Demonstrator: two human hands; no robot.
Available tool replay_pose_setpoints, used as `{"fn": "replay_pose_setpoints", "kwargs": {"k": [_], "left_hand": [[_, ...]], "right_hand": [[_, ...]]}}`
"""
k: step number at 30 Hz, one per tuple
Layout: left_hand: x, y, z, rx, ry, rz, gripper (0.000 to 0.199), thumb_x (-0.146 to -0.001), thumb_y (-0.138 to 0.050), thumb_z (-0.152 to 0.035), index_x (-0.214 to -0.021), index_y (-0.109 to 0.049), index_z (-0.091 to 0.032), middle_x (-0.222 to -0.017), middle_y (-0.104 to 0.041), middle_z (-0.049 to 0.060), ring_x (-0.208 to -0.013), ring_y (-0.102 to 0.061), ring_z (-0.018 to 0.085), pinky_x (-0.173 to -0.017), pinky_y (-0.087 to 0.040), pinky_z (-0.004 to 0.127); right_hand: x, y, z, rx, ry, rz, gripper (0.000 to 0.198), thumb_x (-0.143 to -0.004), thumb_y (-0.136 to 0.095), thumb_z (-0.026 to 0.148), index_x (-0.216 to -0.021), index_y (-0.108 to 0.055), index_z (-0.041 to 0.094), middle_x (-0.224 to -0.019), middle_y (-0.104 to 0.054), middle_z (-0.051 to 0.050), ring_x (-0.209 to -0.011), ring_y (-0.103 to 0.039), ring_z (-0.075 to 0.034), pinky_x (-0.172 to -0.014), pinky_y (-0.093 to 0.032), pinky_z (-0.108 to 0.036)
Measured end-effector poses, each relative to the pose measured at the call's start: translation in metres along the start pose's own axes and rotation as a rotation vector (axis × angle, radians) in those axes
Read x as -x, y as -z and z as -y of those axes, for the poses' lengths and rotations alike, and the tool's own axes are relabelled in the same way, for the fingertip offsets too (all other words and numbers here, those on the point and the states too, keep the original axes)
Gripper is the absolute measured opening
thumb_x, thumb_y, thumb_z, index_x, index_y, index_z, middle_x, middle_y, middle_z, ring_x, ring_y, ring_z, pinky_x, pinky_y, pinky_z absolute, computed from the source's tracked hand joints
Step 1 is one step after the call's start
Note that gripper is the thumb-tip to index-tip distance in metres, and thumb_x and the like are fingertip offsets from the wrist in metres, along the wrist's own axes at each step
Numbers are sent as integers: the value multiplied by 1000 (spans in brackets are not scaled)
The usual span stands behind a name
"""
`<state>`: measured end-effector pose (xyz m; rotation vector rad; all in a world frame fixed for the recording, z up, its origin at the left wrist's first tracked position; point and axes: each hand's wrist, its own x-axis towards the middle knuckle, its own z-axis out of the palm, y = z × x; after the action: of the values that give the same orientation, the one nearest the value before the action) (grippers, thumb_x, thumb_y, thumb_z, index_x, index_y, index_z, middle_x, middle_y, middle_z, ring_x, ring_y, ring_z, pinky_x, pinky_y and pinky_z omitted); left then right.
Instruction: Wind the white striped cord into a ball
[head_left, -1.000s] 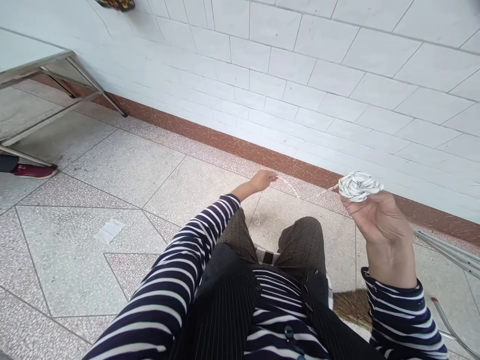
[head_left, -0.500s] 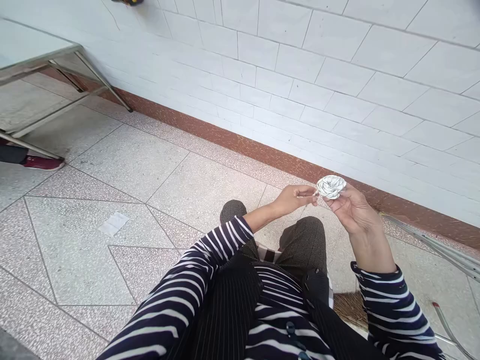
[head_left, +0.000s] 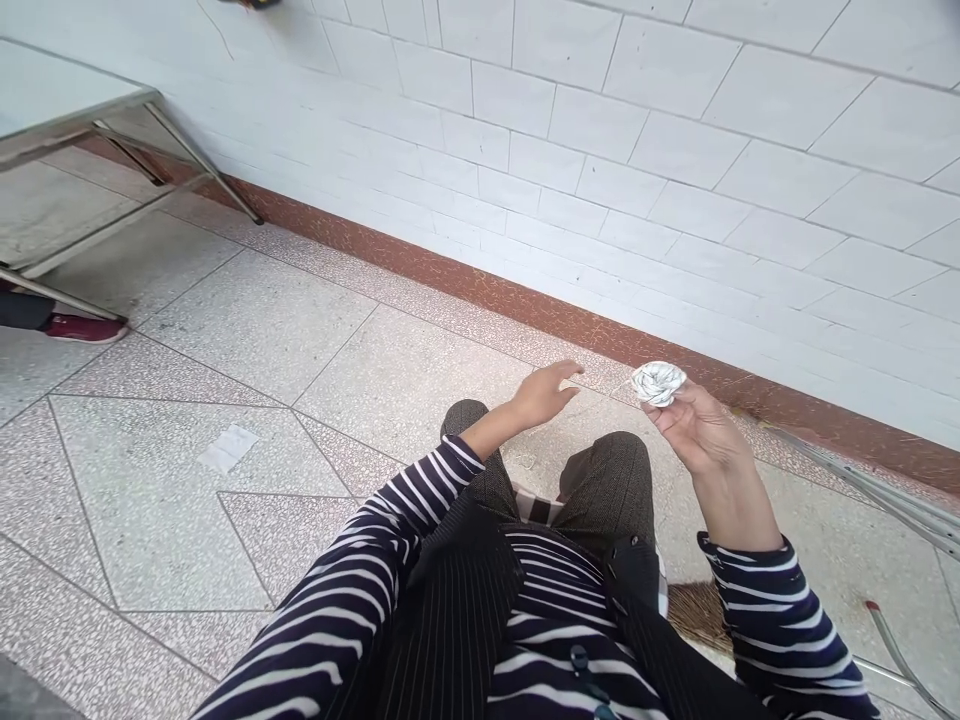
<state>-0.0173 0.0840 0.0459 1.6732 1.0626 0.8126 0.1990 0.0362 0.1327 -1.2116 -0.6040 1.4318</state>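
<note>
- My right hand [head_left: 697, 428] is gripping a white, dark-streaked cord coil [head_left: 658, 384], thumb and fingers closing on its right and lower edge.
- Coil is sitting up at the fingertips, rosette face showing; my fingers are hiding part of its underside.
- My left hand [head_left: 546, 393] is hanging just left of the coil, not touching it. Thumb and fingers are standing apart, narrow gap. A thin strand may be running between coil and left hand; too faint for me to tell.
- Both hands are hovering above my knees; dark grey-brown trousers [head_left: 611, 480] are showing below.
- White tiled wall [head_left: 562, 110] and red-brown baseboard [head_left: 450, 268] are blocking the way ahead, beyond both hands.
- Right side: pale metal tubes [head_left: 847, 468] are lying along the baseboard. Brown bristles [head_left: 701, 612] are sticking out beside my right sleeve [head_left: 787, 625], which is covering part of them. A red-tipped metal tube [head_left: 892, 640] is showing at lower right.
- Left side: a white piece of paper [head_left: 229, 449] is lying on the speckled floor [head_left: 187, 540], well apart from my hands.
- Upper left: a metal-framed table [head_left: 67, 85] is standing by the wall; another person's dark red shoe [head_left: 86, 327] is resting near its leg.
</note>
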Motion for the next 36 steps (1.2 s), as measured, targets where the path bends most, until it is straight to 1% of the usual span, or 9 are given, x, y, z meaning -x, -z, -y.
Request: {"fn": "replay_pose_setpoints", "kwargs": {"k": [4, 7, 11, 18, 22, 25, 29, 33, 36], "left_hand": [[-2, -28, -24, 510, -56, 97, 50, -84, -71, -27, -133, -62, -18, -132, -66, 14, -109, -67, 22, -75, -58, 27], [-1, -41, -28, 649, 0, 134, 37, -83, -74, -34, -112, -70, -12, -100, -74, 11, -84, -69, 16, -68, -56, 24], [10, -42, -14, 473, 48, 166, 34, -92, -61, -39, -75, -67, -11, -67, -66, 4, -61, -61, 9, -57, -49, 20], [28, -44, 19, 163, 105, 124, 22, -96, -48, -26, -87, -65, -14, -70, -67, 1, -62, -62, 10, -62, -47, 19], [44, -44, 30, 46, 113, 165, 24, -97, -41, -19, -92, -64, -16, -73, -68, 1, -64, -63, 11, -65, -47, 21], [59, -42, 24, -190, 84, 202, 23, -98, -42, -18, -98, -65, -18, -75, -69, 2, -66, -63, 14, -67, -45, 24], [67, -35, 5, -560, -6, 233, 29, -103, -43, -30, -94, -68, -18, -79, -71, 8, -72, -66, 22, -68, -44, 29], [56, -17, -9, -797, -79, 259, 29, -102, -42, -24, -97, -70, -18, -85, -72, 9, -77, -67, 23, -69, -44, 28], [43, -3, -11, -888, -119, 238, 26, -100, -44, -18, -103, -70, -19, -89, -72, 8, -82, -66, 22, -69, -43, 28]], "right_hand": [[4, -12, -10, 98, -5, 83, 34, -54, -85, 21, -86, -74, 22, -101, -75, -6, -102, -70, -28, -86, -62, -41], [6, -12, -12, 142, 64, 73, 35, -57, -86, 22, -90, -76, 21, -101, -75, -7, -102, -70, -28, -89, -61, -44], [6, -6, -16, 167, 120, 41, 36, -61, -87, 25, -95, -78, 22, -99, -76, -7, -100, -71, -27, -90, -60, -46], [3, -12, -24, 101, 81, 49, 35, -58, -87, 24, -92, -78, 21, -97, -76, -6, -97, -71, -26, -89, -60, -46], [-10, -16, -25, 102, 157, 64, 34, -62, -86, 24, -95, -77, 21, -103, -75, -6, -94, -69, -23, -86, -59, -43], [-28, -11, -39, 269, 294, -34, 38, -61, -83, 24, -99, -76, 20, -98, -73, -5, -90, -66, -20, -83, -56, -39], [-46, 3, -73, 710, 481, -85, 39, -68, -71, 27, -106, -73, 21, -108, -69, -8, -93, -61, -22, -86, -53, -40], [-44, 13, -101, 842, 477, 38, 36, -62, -67, 21, -97, -75, 22, -111, -67, -10, -106, -56, -29, -96, -47, -47], [-35, 17, -111, 834, 410, 121, 36, -61, -65, 19, -95, -76, 22, -109, -68, -10, -101, -58, -29, -92, -48, -46]]}}
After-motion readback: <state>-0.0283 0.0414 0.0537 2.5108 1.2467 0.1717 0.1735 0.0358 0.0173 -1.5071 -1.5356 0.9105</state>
